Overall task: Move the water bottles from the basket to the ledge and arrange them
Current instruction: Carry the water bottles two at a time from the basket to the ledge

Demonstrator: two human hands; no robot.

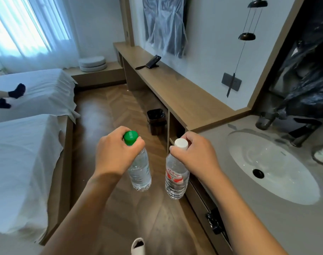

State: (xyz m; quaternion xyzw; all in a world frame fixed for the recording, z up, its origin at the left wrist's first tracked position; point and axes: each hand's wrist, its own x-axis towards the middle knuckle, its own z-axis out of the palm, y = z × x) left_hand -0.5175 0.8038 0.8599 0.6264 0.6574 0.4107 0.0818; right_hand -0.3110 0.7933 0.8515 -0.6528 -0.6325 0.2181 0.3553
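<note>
A white slipper toe (138, 246) is seen at the bottom edge, over the herringbone wood floor (113, 111). Above it, two bare forearms are stretched forward, each ending in a hand closed about the neck of a water bottle. The left hand (113, 153) is curled round the neck of a clear bottle with a green cap (139, 168), the cap showing between thumb and fingers; the bottle hangs upright over the floor, touching nothing else. The right hand (195, 155) is wrapped in the same way round the neck of a clear bottle with a white cap and a red-and-white label (176, 178), which is held near the front edge of the grey counter (267, 218). The two bottles are held side by side, apart from one another.

An oval white sink (267, 162) with a dark drain is set into the counter to the right, with a dark tap (304, 129) behind it. To the left, two beds covered in white sheets (19, 162) are seen; dark-socked feet (17, 91) rest on the farther one.

Beyond the hands, a black waste bin (156, 121) stands on the floor beside the cabinet. The long wooden ledge (184, 96) runs from the counter towards the far wall, and a black telephone (152, 62) is placed on it. Round white cushions (92, 63) are stacked on a low platform under the curtained window (28, 28).
</note>
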